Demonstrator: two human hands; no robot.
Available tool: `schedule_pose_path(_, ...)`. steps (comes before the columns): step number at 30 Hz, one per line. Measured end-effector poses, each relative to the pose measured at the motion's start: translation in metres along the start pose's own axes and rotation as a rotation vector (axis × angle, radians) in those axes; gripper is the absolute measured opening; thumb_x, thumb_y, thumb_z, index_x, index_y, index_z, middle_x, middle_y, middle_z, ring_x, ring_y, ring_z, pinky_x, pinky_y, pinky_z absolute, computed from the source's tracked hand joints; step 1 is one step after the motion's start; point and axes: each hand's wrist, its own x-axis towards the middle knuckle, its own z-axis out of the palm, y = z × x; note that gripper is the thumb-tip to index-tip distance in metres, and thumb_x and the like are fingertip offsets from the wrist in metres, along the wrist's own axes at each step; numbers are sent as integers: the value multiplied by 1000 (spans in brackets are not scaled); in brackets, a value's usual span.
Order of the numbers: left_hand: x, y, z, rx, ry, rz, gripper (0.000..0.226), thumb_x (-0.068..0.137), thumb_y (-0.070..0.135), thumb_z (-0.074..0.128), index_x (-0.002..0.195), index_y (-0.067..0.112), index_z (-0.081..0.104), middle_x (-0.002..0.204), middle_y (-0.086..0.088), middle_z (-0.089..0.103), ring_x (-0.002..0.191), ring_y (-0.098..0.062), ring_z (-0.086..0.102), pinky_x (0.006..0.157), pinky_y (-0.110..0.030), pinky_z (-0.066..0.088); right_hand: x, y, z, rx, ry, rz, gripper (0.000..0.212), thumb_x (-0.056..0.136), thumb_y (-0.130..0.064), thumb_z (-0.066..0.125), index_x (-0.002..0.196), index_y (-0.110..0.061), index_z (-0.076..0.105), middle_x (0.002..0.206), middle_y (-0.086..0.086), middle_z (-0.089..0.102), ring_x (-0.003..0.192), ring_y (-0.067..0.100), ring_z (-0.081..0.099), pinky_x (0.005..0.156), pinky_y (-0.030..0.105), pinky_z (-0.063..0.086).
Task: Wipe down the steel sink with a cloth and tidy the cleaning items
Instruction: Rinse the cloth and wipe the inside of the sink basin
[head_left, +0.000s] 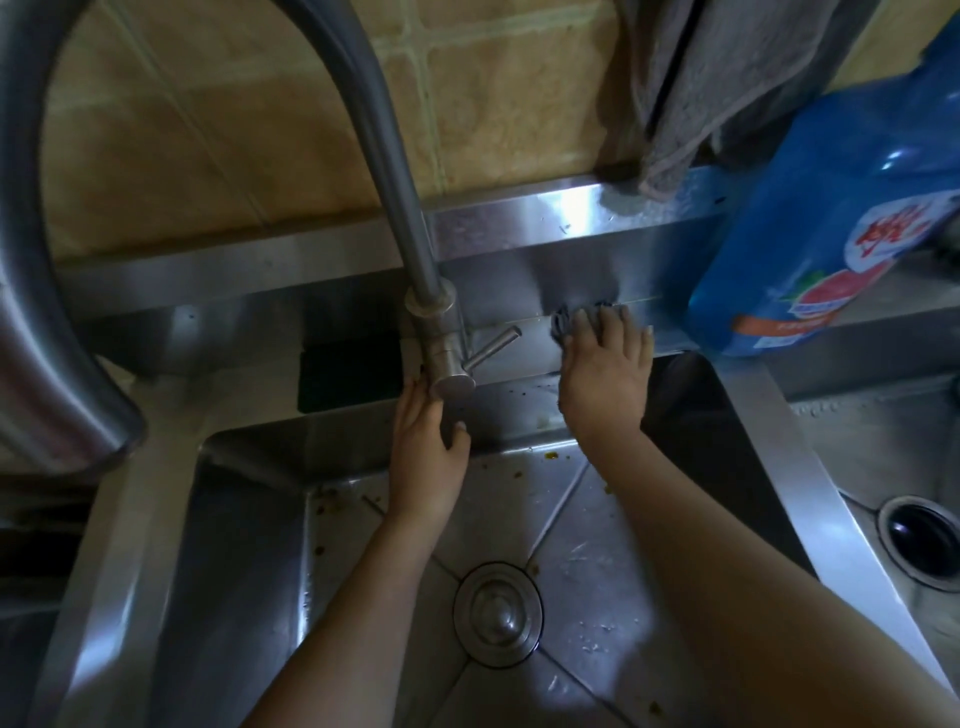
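Now the right hand (605, 382) presses the grey cloth (586, 316) flat-fingered onto the sink ledge (511, 364), left hand (430, 447) curled round the tap base (448, 364). Firm, overlapping strokes toward the basin (566, 525) should serve best (crumbs (551, 456) dot it).

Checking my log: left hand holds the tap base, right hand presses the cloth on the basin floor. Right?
No. In the head view the right hand presses the cloth on the back ledge instead; the left hand does hold the tap base.
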Motion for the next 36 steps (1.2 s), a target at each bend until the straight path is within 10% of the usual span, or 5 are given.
schedule_pose_path(8, 4, -8, 4, 9, 0, 33, 58, 87, 10, 56, 139, 24, 36, 152, 3, 24, 140, -7, 8, 108, -22, 12, -23, -66, 15, 25, -73, -155, 47, 94, -28, 38, 139, -15, 40, 149, 17, 30, 142, 32, 13, 115, 41, -2)
schedule_pose_path(13, 2, -13, 6, 37, 15, 64, 61, 85, 6, 54, 140, 27, 34, 151, 6, 24, 134, 6, 2, 107, -23, 9, -22, -57, 10, -12, 24, -285, 37, 82, -23, 64, 116, -9, 65, 121, 21, 60, 122, 39, 49, 106, 49, 33)
schedule_pose_path(19, 2, -6, 5, 48, 24, 41, 52, 90, 13, 52, 139, 21, 38, 152, -1, 25, 141, -10, 8, 107, -18, 7, -10, -21, 4, -34, -54, -321, 45, 99, -33, 32, 139, -16, 42, 143, 13, 40, 138, 30, 26, 115, 40, 6)
schedule_pose_path(36, 4, -12, 2, 64, -8, 98, 56, 88, 16, 54, 140, 22, 35, 153, 0, 22, 140, -8, 6, 107, -18, 8, -5, 1, 2, 6, 34, -6, 48, 96, -30, 34, 141, -16, 37, 148, 16, 32, 141, 31, 16, 114, 42, 4)
